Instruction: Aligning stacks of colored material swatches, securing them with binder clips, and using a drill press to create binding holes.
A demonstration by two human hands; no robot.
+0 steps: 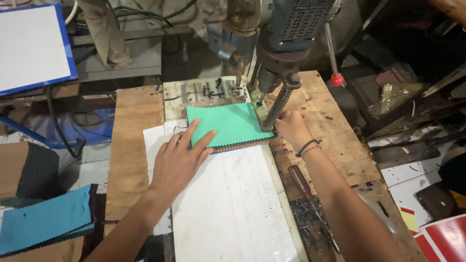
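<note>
A cluttered workshop is seen from above, with a worn wooden workbench [136, 145] at its centre and a drill press [286, 43] mounted at the bench's far edge. A white sheet [228, 204] is laid along the middle of the bench, running to its near edge. On the far end of this sheet a stack of fabric swatches [228, 127] with zigzag edges is placed, a green swatch on top and darker layers showing along its near edge; the stack sits directly under the drill bit. The left hand [179, 157] is pressed flat on the near left corner of the stack, its fingers [194, 136] spread open and gripping nothing. The right hand [291, 127] is held at the right edge of the stack beside the spring-wrapped column; its fingers are curled, but whether the swatches are pinched cannot be told. One screwdriver [303, 187] with a dark wooden handle is left near the right edge of the bench among metal shavings. A second pile of blue swatches [46, 218] is seen off the bench at the lower left, and one white board with a blue border [31, 46] at the upper left.
</note>
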